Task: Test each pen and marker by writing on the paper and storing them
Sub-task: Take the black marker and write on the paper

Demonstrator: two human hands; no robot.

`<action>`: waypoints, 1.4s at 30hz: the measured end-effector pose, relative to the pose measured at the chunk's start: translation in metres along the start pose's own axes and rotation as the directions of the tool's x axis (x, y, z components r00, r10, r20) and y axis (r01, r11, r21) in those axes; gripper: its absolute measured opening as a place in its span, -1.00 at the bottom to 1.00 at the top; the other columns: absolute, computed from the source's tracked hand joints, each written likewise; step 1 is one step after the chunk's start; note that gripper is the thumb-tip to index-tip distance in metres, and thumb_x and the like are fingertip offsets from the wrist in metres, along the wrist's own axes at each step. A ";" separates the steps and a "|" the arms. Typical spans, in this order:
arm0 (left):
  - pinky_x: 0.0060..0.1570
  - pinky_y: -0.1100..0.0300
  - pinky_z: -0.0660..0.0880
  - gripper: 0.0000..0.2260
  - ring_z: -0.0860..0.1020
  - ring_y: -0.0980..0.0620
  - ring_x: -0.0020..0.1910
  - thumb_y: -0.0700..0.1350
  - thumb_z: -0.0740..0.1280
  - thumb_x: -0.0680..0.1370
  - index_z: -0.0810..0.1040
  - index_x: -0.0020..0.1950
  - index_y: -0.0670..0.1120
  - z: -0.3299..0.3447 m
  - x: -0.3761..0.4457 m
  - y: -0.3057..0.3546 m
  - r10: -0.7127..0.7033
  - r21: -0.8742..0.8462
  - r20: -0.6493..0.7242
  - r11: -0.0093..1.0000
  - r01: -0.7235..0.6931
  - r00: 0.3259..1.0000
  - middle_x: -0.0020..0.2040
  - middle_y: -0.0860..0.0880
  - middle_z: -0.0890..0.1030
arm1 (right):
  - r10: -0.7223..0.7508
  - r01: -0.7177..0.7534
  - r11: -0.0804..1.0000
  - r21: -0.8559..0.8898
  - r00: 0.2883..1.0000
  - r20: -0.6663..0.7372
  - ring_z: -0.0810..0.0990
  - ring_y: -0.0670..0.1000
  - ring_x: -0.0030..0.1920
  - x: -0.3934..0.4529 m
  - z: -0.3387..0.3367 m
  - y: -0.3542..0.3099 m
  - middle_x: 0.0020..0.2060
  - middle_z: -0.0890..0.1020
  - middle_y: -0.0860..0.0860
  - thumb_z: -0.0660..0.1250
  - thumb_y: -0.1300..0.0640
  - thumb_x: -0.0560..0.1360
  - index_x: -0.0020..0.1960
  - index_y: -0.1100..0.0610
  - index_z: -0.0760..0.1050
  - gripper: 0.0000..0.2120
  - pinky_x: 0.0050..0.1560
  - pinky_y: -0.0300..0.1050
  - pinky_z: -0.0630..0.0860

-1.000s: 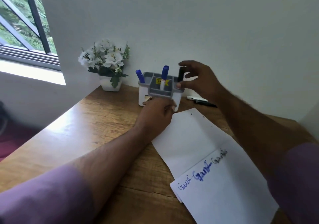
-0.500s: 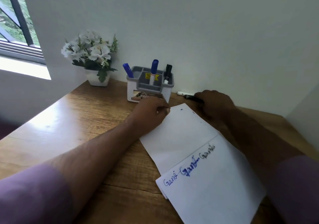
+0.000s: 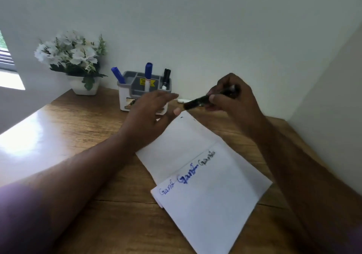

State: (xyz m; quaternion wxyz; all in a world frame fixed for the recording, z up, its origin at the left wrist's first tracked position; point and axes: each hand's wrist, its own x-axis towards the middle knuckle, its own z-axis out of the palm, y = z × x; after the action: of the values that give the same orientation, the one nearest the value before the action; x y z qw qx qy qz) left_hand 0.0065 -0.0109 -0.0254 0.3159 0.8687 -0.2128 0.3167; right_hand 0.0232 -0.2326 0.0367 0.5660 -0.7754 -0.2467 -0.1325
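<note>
My right hand is raised above the desk and grips a black pen that points left. My left hand hovers open just left of the pen's tip, fingers spread, in front of the grey-and-white pen holder. The holder contains two blue markers and a black marker. The white paper lies on the desk below both hands, with three written words in blue and black ink. A white object lies by the wall behind the pen, mostly hidden.
A white pot of white flowers stands at the back left of the wooden desk. White walls close the desk at the back and on the right. A window edge shows at far left.
My right hand has lifted the black pen off the desk by the wall and brought it left. My left hand has risen from the paper's corner and opened toward the pen.
</note>
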 end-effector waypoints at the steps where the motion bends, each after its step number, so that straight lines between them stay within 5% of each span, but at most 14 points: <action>1: 0.19 0.11 0.39 -0.59 0.45 0.05 0.25 0.15 0.19 0.55 0.42 0.34 0.00 0.001 -0.001 0.009 0.036 -0.034 -0.013 0.999 -0.037 0.999 0.27 -0.02 0.53 | 0.001 -0.004 0.982 0.188 1.000 0.016 0.62 0.23 -0.24 -0.015 0.001 -0.007 -0.24 0.59 0.28 0.28 0.45 0.40 -0.13 0.31 0.39 -0.89 -0.16 0.08 0.61; 5: 0.03 0.32 0.41 -0.71 0.47 0.21 0.03 0.03 0.25 0.55 0.53 0.21 -0.05 0.012 -0.010 0.042 0.217 -0.147 0.062 0.967 -0.207 0.974 0.06 0.05 0.59 | 0.138 -0.160 0.862 0.481 0.987 0.081 0.67 0.20 -0.26 -0.061 -0.002 -0.002 -0.25 0.66 0.25 0.25 0.39 0.42 -0.10 0.24 0.58 -0.83 -0.19 0.02 0.64; 8: -0.10 0.54 0.32 -0.76 0.39 0.39 -0.09 -0.03 0.35 0.48 0.57 0.12 -0.06 0.014 -0.014 0.053 0.258 -0.181 0.100 0.954 -0.237 0.961 -0.08 0.20 0.49 | 0.203 -0.246 0.892 0.379 0.968 0.151 0.67 0.16 -0.22 -0.075 -0.002 0.006 -0.21 0.69 0.18 0.46 0.15 0.42 -0.05 0.16 0.66 -0.88 -0.19 0.02 0.61; 12: -0.21 0.40 0.43 -0.79 0.49 0.26 -0.21 -0.03 0.44 0.42 0.62 0.02 -0.04 0.010 -0.014 0.057 0.176 -0.205 0.172 0.969 -0.139 0.969 -0.14 0.06 0.64 | 0.245 -0.266 0.934 0.237 0.963 0.113 0.67 0.18 -0.26 -0.076 -0.007 0.005 -0.28 0.67 0.20 0.39 -0.01 0.43 -0.02 0.24 0.65 -0.68 -0.30 -0.06 0.56; 14: -0.25 0.27 0.54 -0.83 0.55 0.20 -0.34 -0.06 0.47 0.40 0.64 -0.04 -0.03 0.009 -0.013 0.064 0.043 -0.349 0.270 0.936 0.056 0.962 -0.26 0.07 0.66 | 0.233 -0.268 0.932 0.244 0.959 0.163 0.68 0.19 -0.26 -0.074 -0.011 0.004 -0.29 0.68 0.22 0.36 0.03 0.48 -0.06 0.23 0.66 -0.73 -0.29 -0.07 0.58; 16: -0.39 0.18 0.54 -0.80 0.53 0.11 -0.48 -0.08 0.43 0.40 0.66 -0.06 -0.16 0.004 -0.010 0.067 -0.038 -0.549 0.415 0.787 0.283 0.909 -0.35 -0.02 0.65 | 0.198 -0.241 0.918 0.314 0.967 0.163 0.67 0.14 -0.35 -0.071 -0.022 0.000 -0.36 0.69 0.18 0.31 0.10 0.48 -0.17 0.20 0.68 -0.77 -0.36 -0.11 0.58; 19: -0.50 0.24 0.45 -0.80 0.46 0.01 -0.49 -0.12 0.34 0.43 0.63 -0.09 -0.24 -0.011 -0.003 0.044 -0.151 -0.709 0.448 0.541 0.453 0.881 -0.30 -0.17 0.61 | 0.226 -0.114 0.768 0.630 0.969 -0.099 0.61 -0.01 -0.46 -0.067 -0.069 -0.004 -0.43 0.66 0.04 0.25 0.16 0.48 -0.35 0.13 0.65 -0.70 -0.43 -0.22 0.52; 22: -0.44 0.23 0.41 -0.88 0.46 0.03 -0.41 -0.19 0.28 0.49 0.59 -0.07 -0.18 -0.011 0.001 0.043 -0.193 -0.792 0.462 0.350 0.500 0.866 -0.24 -0.15 0.56 | 0.280 -0.110 0.723 0.682 0.949 -0.143 0.60 -0.07 -0.43 -0.068 -0.095 0.009 -0.39 0.67 0.02 0.22 0.00 0.53 -0.17 0.12 0.63 -0.71 -0.42 -0.28 0.49; 23: -0.42 0.21 0.38 -0.87 0.45 0.03 -0.39 -0.24 0.23 0.53 0.57 -0.08 -0.20 -0.004 -0.001 0.051 -0.167 -0.769 0.481 0.392 0.506 0.861 -0.24 -0.15 0.54 | 0.318 -0.173 0.731 0.660 0.942 -0.105 0.60 -0.09 -0.44 -0.068 -0.089 0.018 -0.38 0.68 0.03 0.26 -0.02 0.49 -0.14 0.12 0.63 -0.74 -0.45 -0.29 0.48; 25: -0.39 0.22 0.34 -0.78 0.42 0.09 -0.39 -0.29 0.12 0.55 0.52 -0.20 -0.22 0.013 -0.008 0.065 -0.116 -0.594 0.471 0.692 0.411 0.875 -0.29 -0.11 0.50 | 0.408 -0.305 0.738 0.602 0.912 -0.038 0.58 -0.10 -0.48 -0.070 -0.064 0.030 -0.39 0.68 0.03 0.28 0.03 0.46 -0.16 0.14 0.63 -0.78 -0.51 -0.29 0.47; 28: -0.34 0.30 0.32 -0.77 0.42 0.17 -0.35 -0.06 0.18 0.55 0.52 -0.23 -0.13 0.026 -0.016 0.058 -0.054 -0.272 0.472 0.940 0.203 0.880 -0.34 0.01 0.50 | 0.487 -0.457 0.719 0.523 0.869 0.089 0.58 -0.07 -0.48 -0.073 -0.040 0.035 -0.40 0.67 0.06 0.34 0.12 0.40 -0.26 0.16 0.68 -0.82 -0.48 -0.23 0.54; 31: -0.18 0.34 0.35 -0.84 0.49 0.24 -0.21 0.04 0.24 0.56 0.55 0.10 0.17 0.024 -0.015 0.044 -0.067 -0.021 0.593 0.995 0.099 0.802 -0.17 0.20 0.56 | 0.494 -0.536 0.735 0.416 0.843 0.213 0.52 -0.05 -0.52 -0.076 -0.037 0.040 -0.45 0.61 0.10 0.44 0.21 0.36 -0.26 0.20 0.65 -0.94 -0.48 -0.14 0.59; 34: 0.05 0.36 0.34 -0.72 0.49 0.25 0.09 0.03 0.25 0.56 0.48 0.26 0.25 0.029 -0.012 0.039 -0.029 -0.001 0.648 0.999 0.039 0.761 0.15 0.24 0.56 | 0.489 -0.576 0.728 0.372 0.817 0.306 0.42 -0.08 -0.58 -0.075 -0.039 0.043 -0.51 0.51 0.10 0.37 0.25 0.36 -0.33 0.20 0.60 -0.89 -0.48 -0.09 0.60; 42: -0.19 0.29 0.43 -0.68 0.50 0.19 -0.22 0.18 0.38 0.41 0.55 0.16 0.28 0.032 -0.011 0.035 -0.012 -0.109 0.659 0.988 0.111 0.752 -0.23 0.16 0.56 | 0.434 -0.460 0.767 0.447 0.885 0.165 0.42 -0.09 -0.57 -0.071 -0.029 0.046 -0.49 0.56 0.07 0.43 0.23 0.32 -0.34 0.22 0.57 -0.91 -0.60 -0.25 0.40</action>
State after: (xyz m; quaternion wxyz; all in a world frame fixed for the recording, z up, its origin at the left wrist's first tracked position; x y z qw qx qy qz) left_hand -0.0080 -0.0563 -0.0376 0.2920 0.9065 -0.3030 -0.0341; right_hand -0.0104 -0.2875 -0.0258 0.7464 -0.6525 -0.0944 0.0907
